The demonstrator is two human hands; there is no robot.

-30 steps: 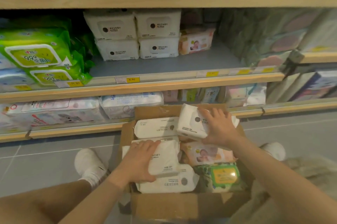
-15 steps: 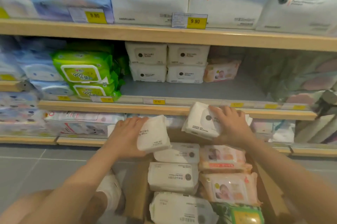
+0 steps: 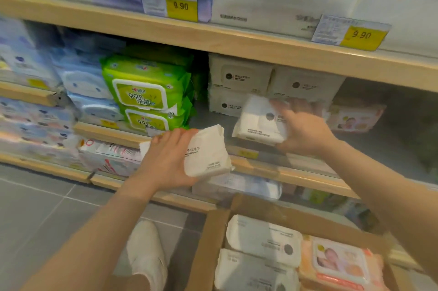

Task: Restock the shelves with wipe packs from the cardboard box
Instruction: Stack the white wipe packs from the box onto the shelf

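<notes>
- The shelves (image 3: 237,41) are seen as light wooden boards filling most of the view; the middle shelf (image 3: 213,124) is taken as the landmark below.
- A cardboard box (image 3: 208,250) is seen on the floor (image 3: 35,219) below and in front of the middle shelf, and white and peach wipe packs are held in it.
- Large white packs are stacked above the middle shelf, with yellow price tags (image 3: 360,35) reading 9.90 fixed to the board edge over it.
- Green wipe packs (image 3: 144,91) are stacked on the middle shelf toward its left, and white boxed packs (image 3: 239,77) are piled at its back.
- A white shoe (image 3: 147,252) is seen on the floor below the middle shelf, left of the box.
- The left hand (image 3: 168,160) is held just in front of the middle shelf's edge, its fingers clamped round a white wipe pack (image 3: 206,150).
- The right hand (image 3: 303,129), blurred, is reached over the middle shelf, its fingers clamped on a second white wipe pack (image 3: 258,122) just in front of the boxed packs.
</notes>
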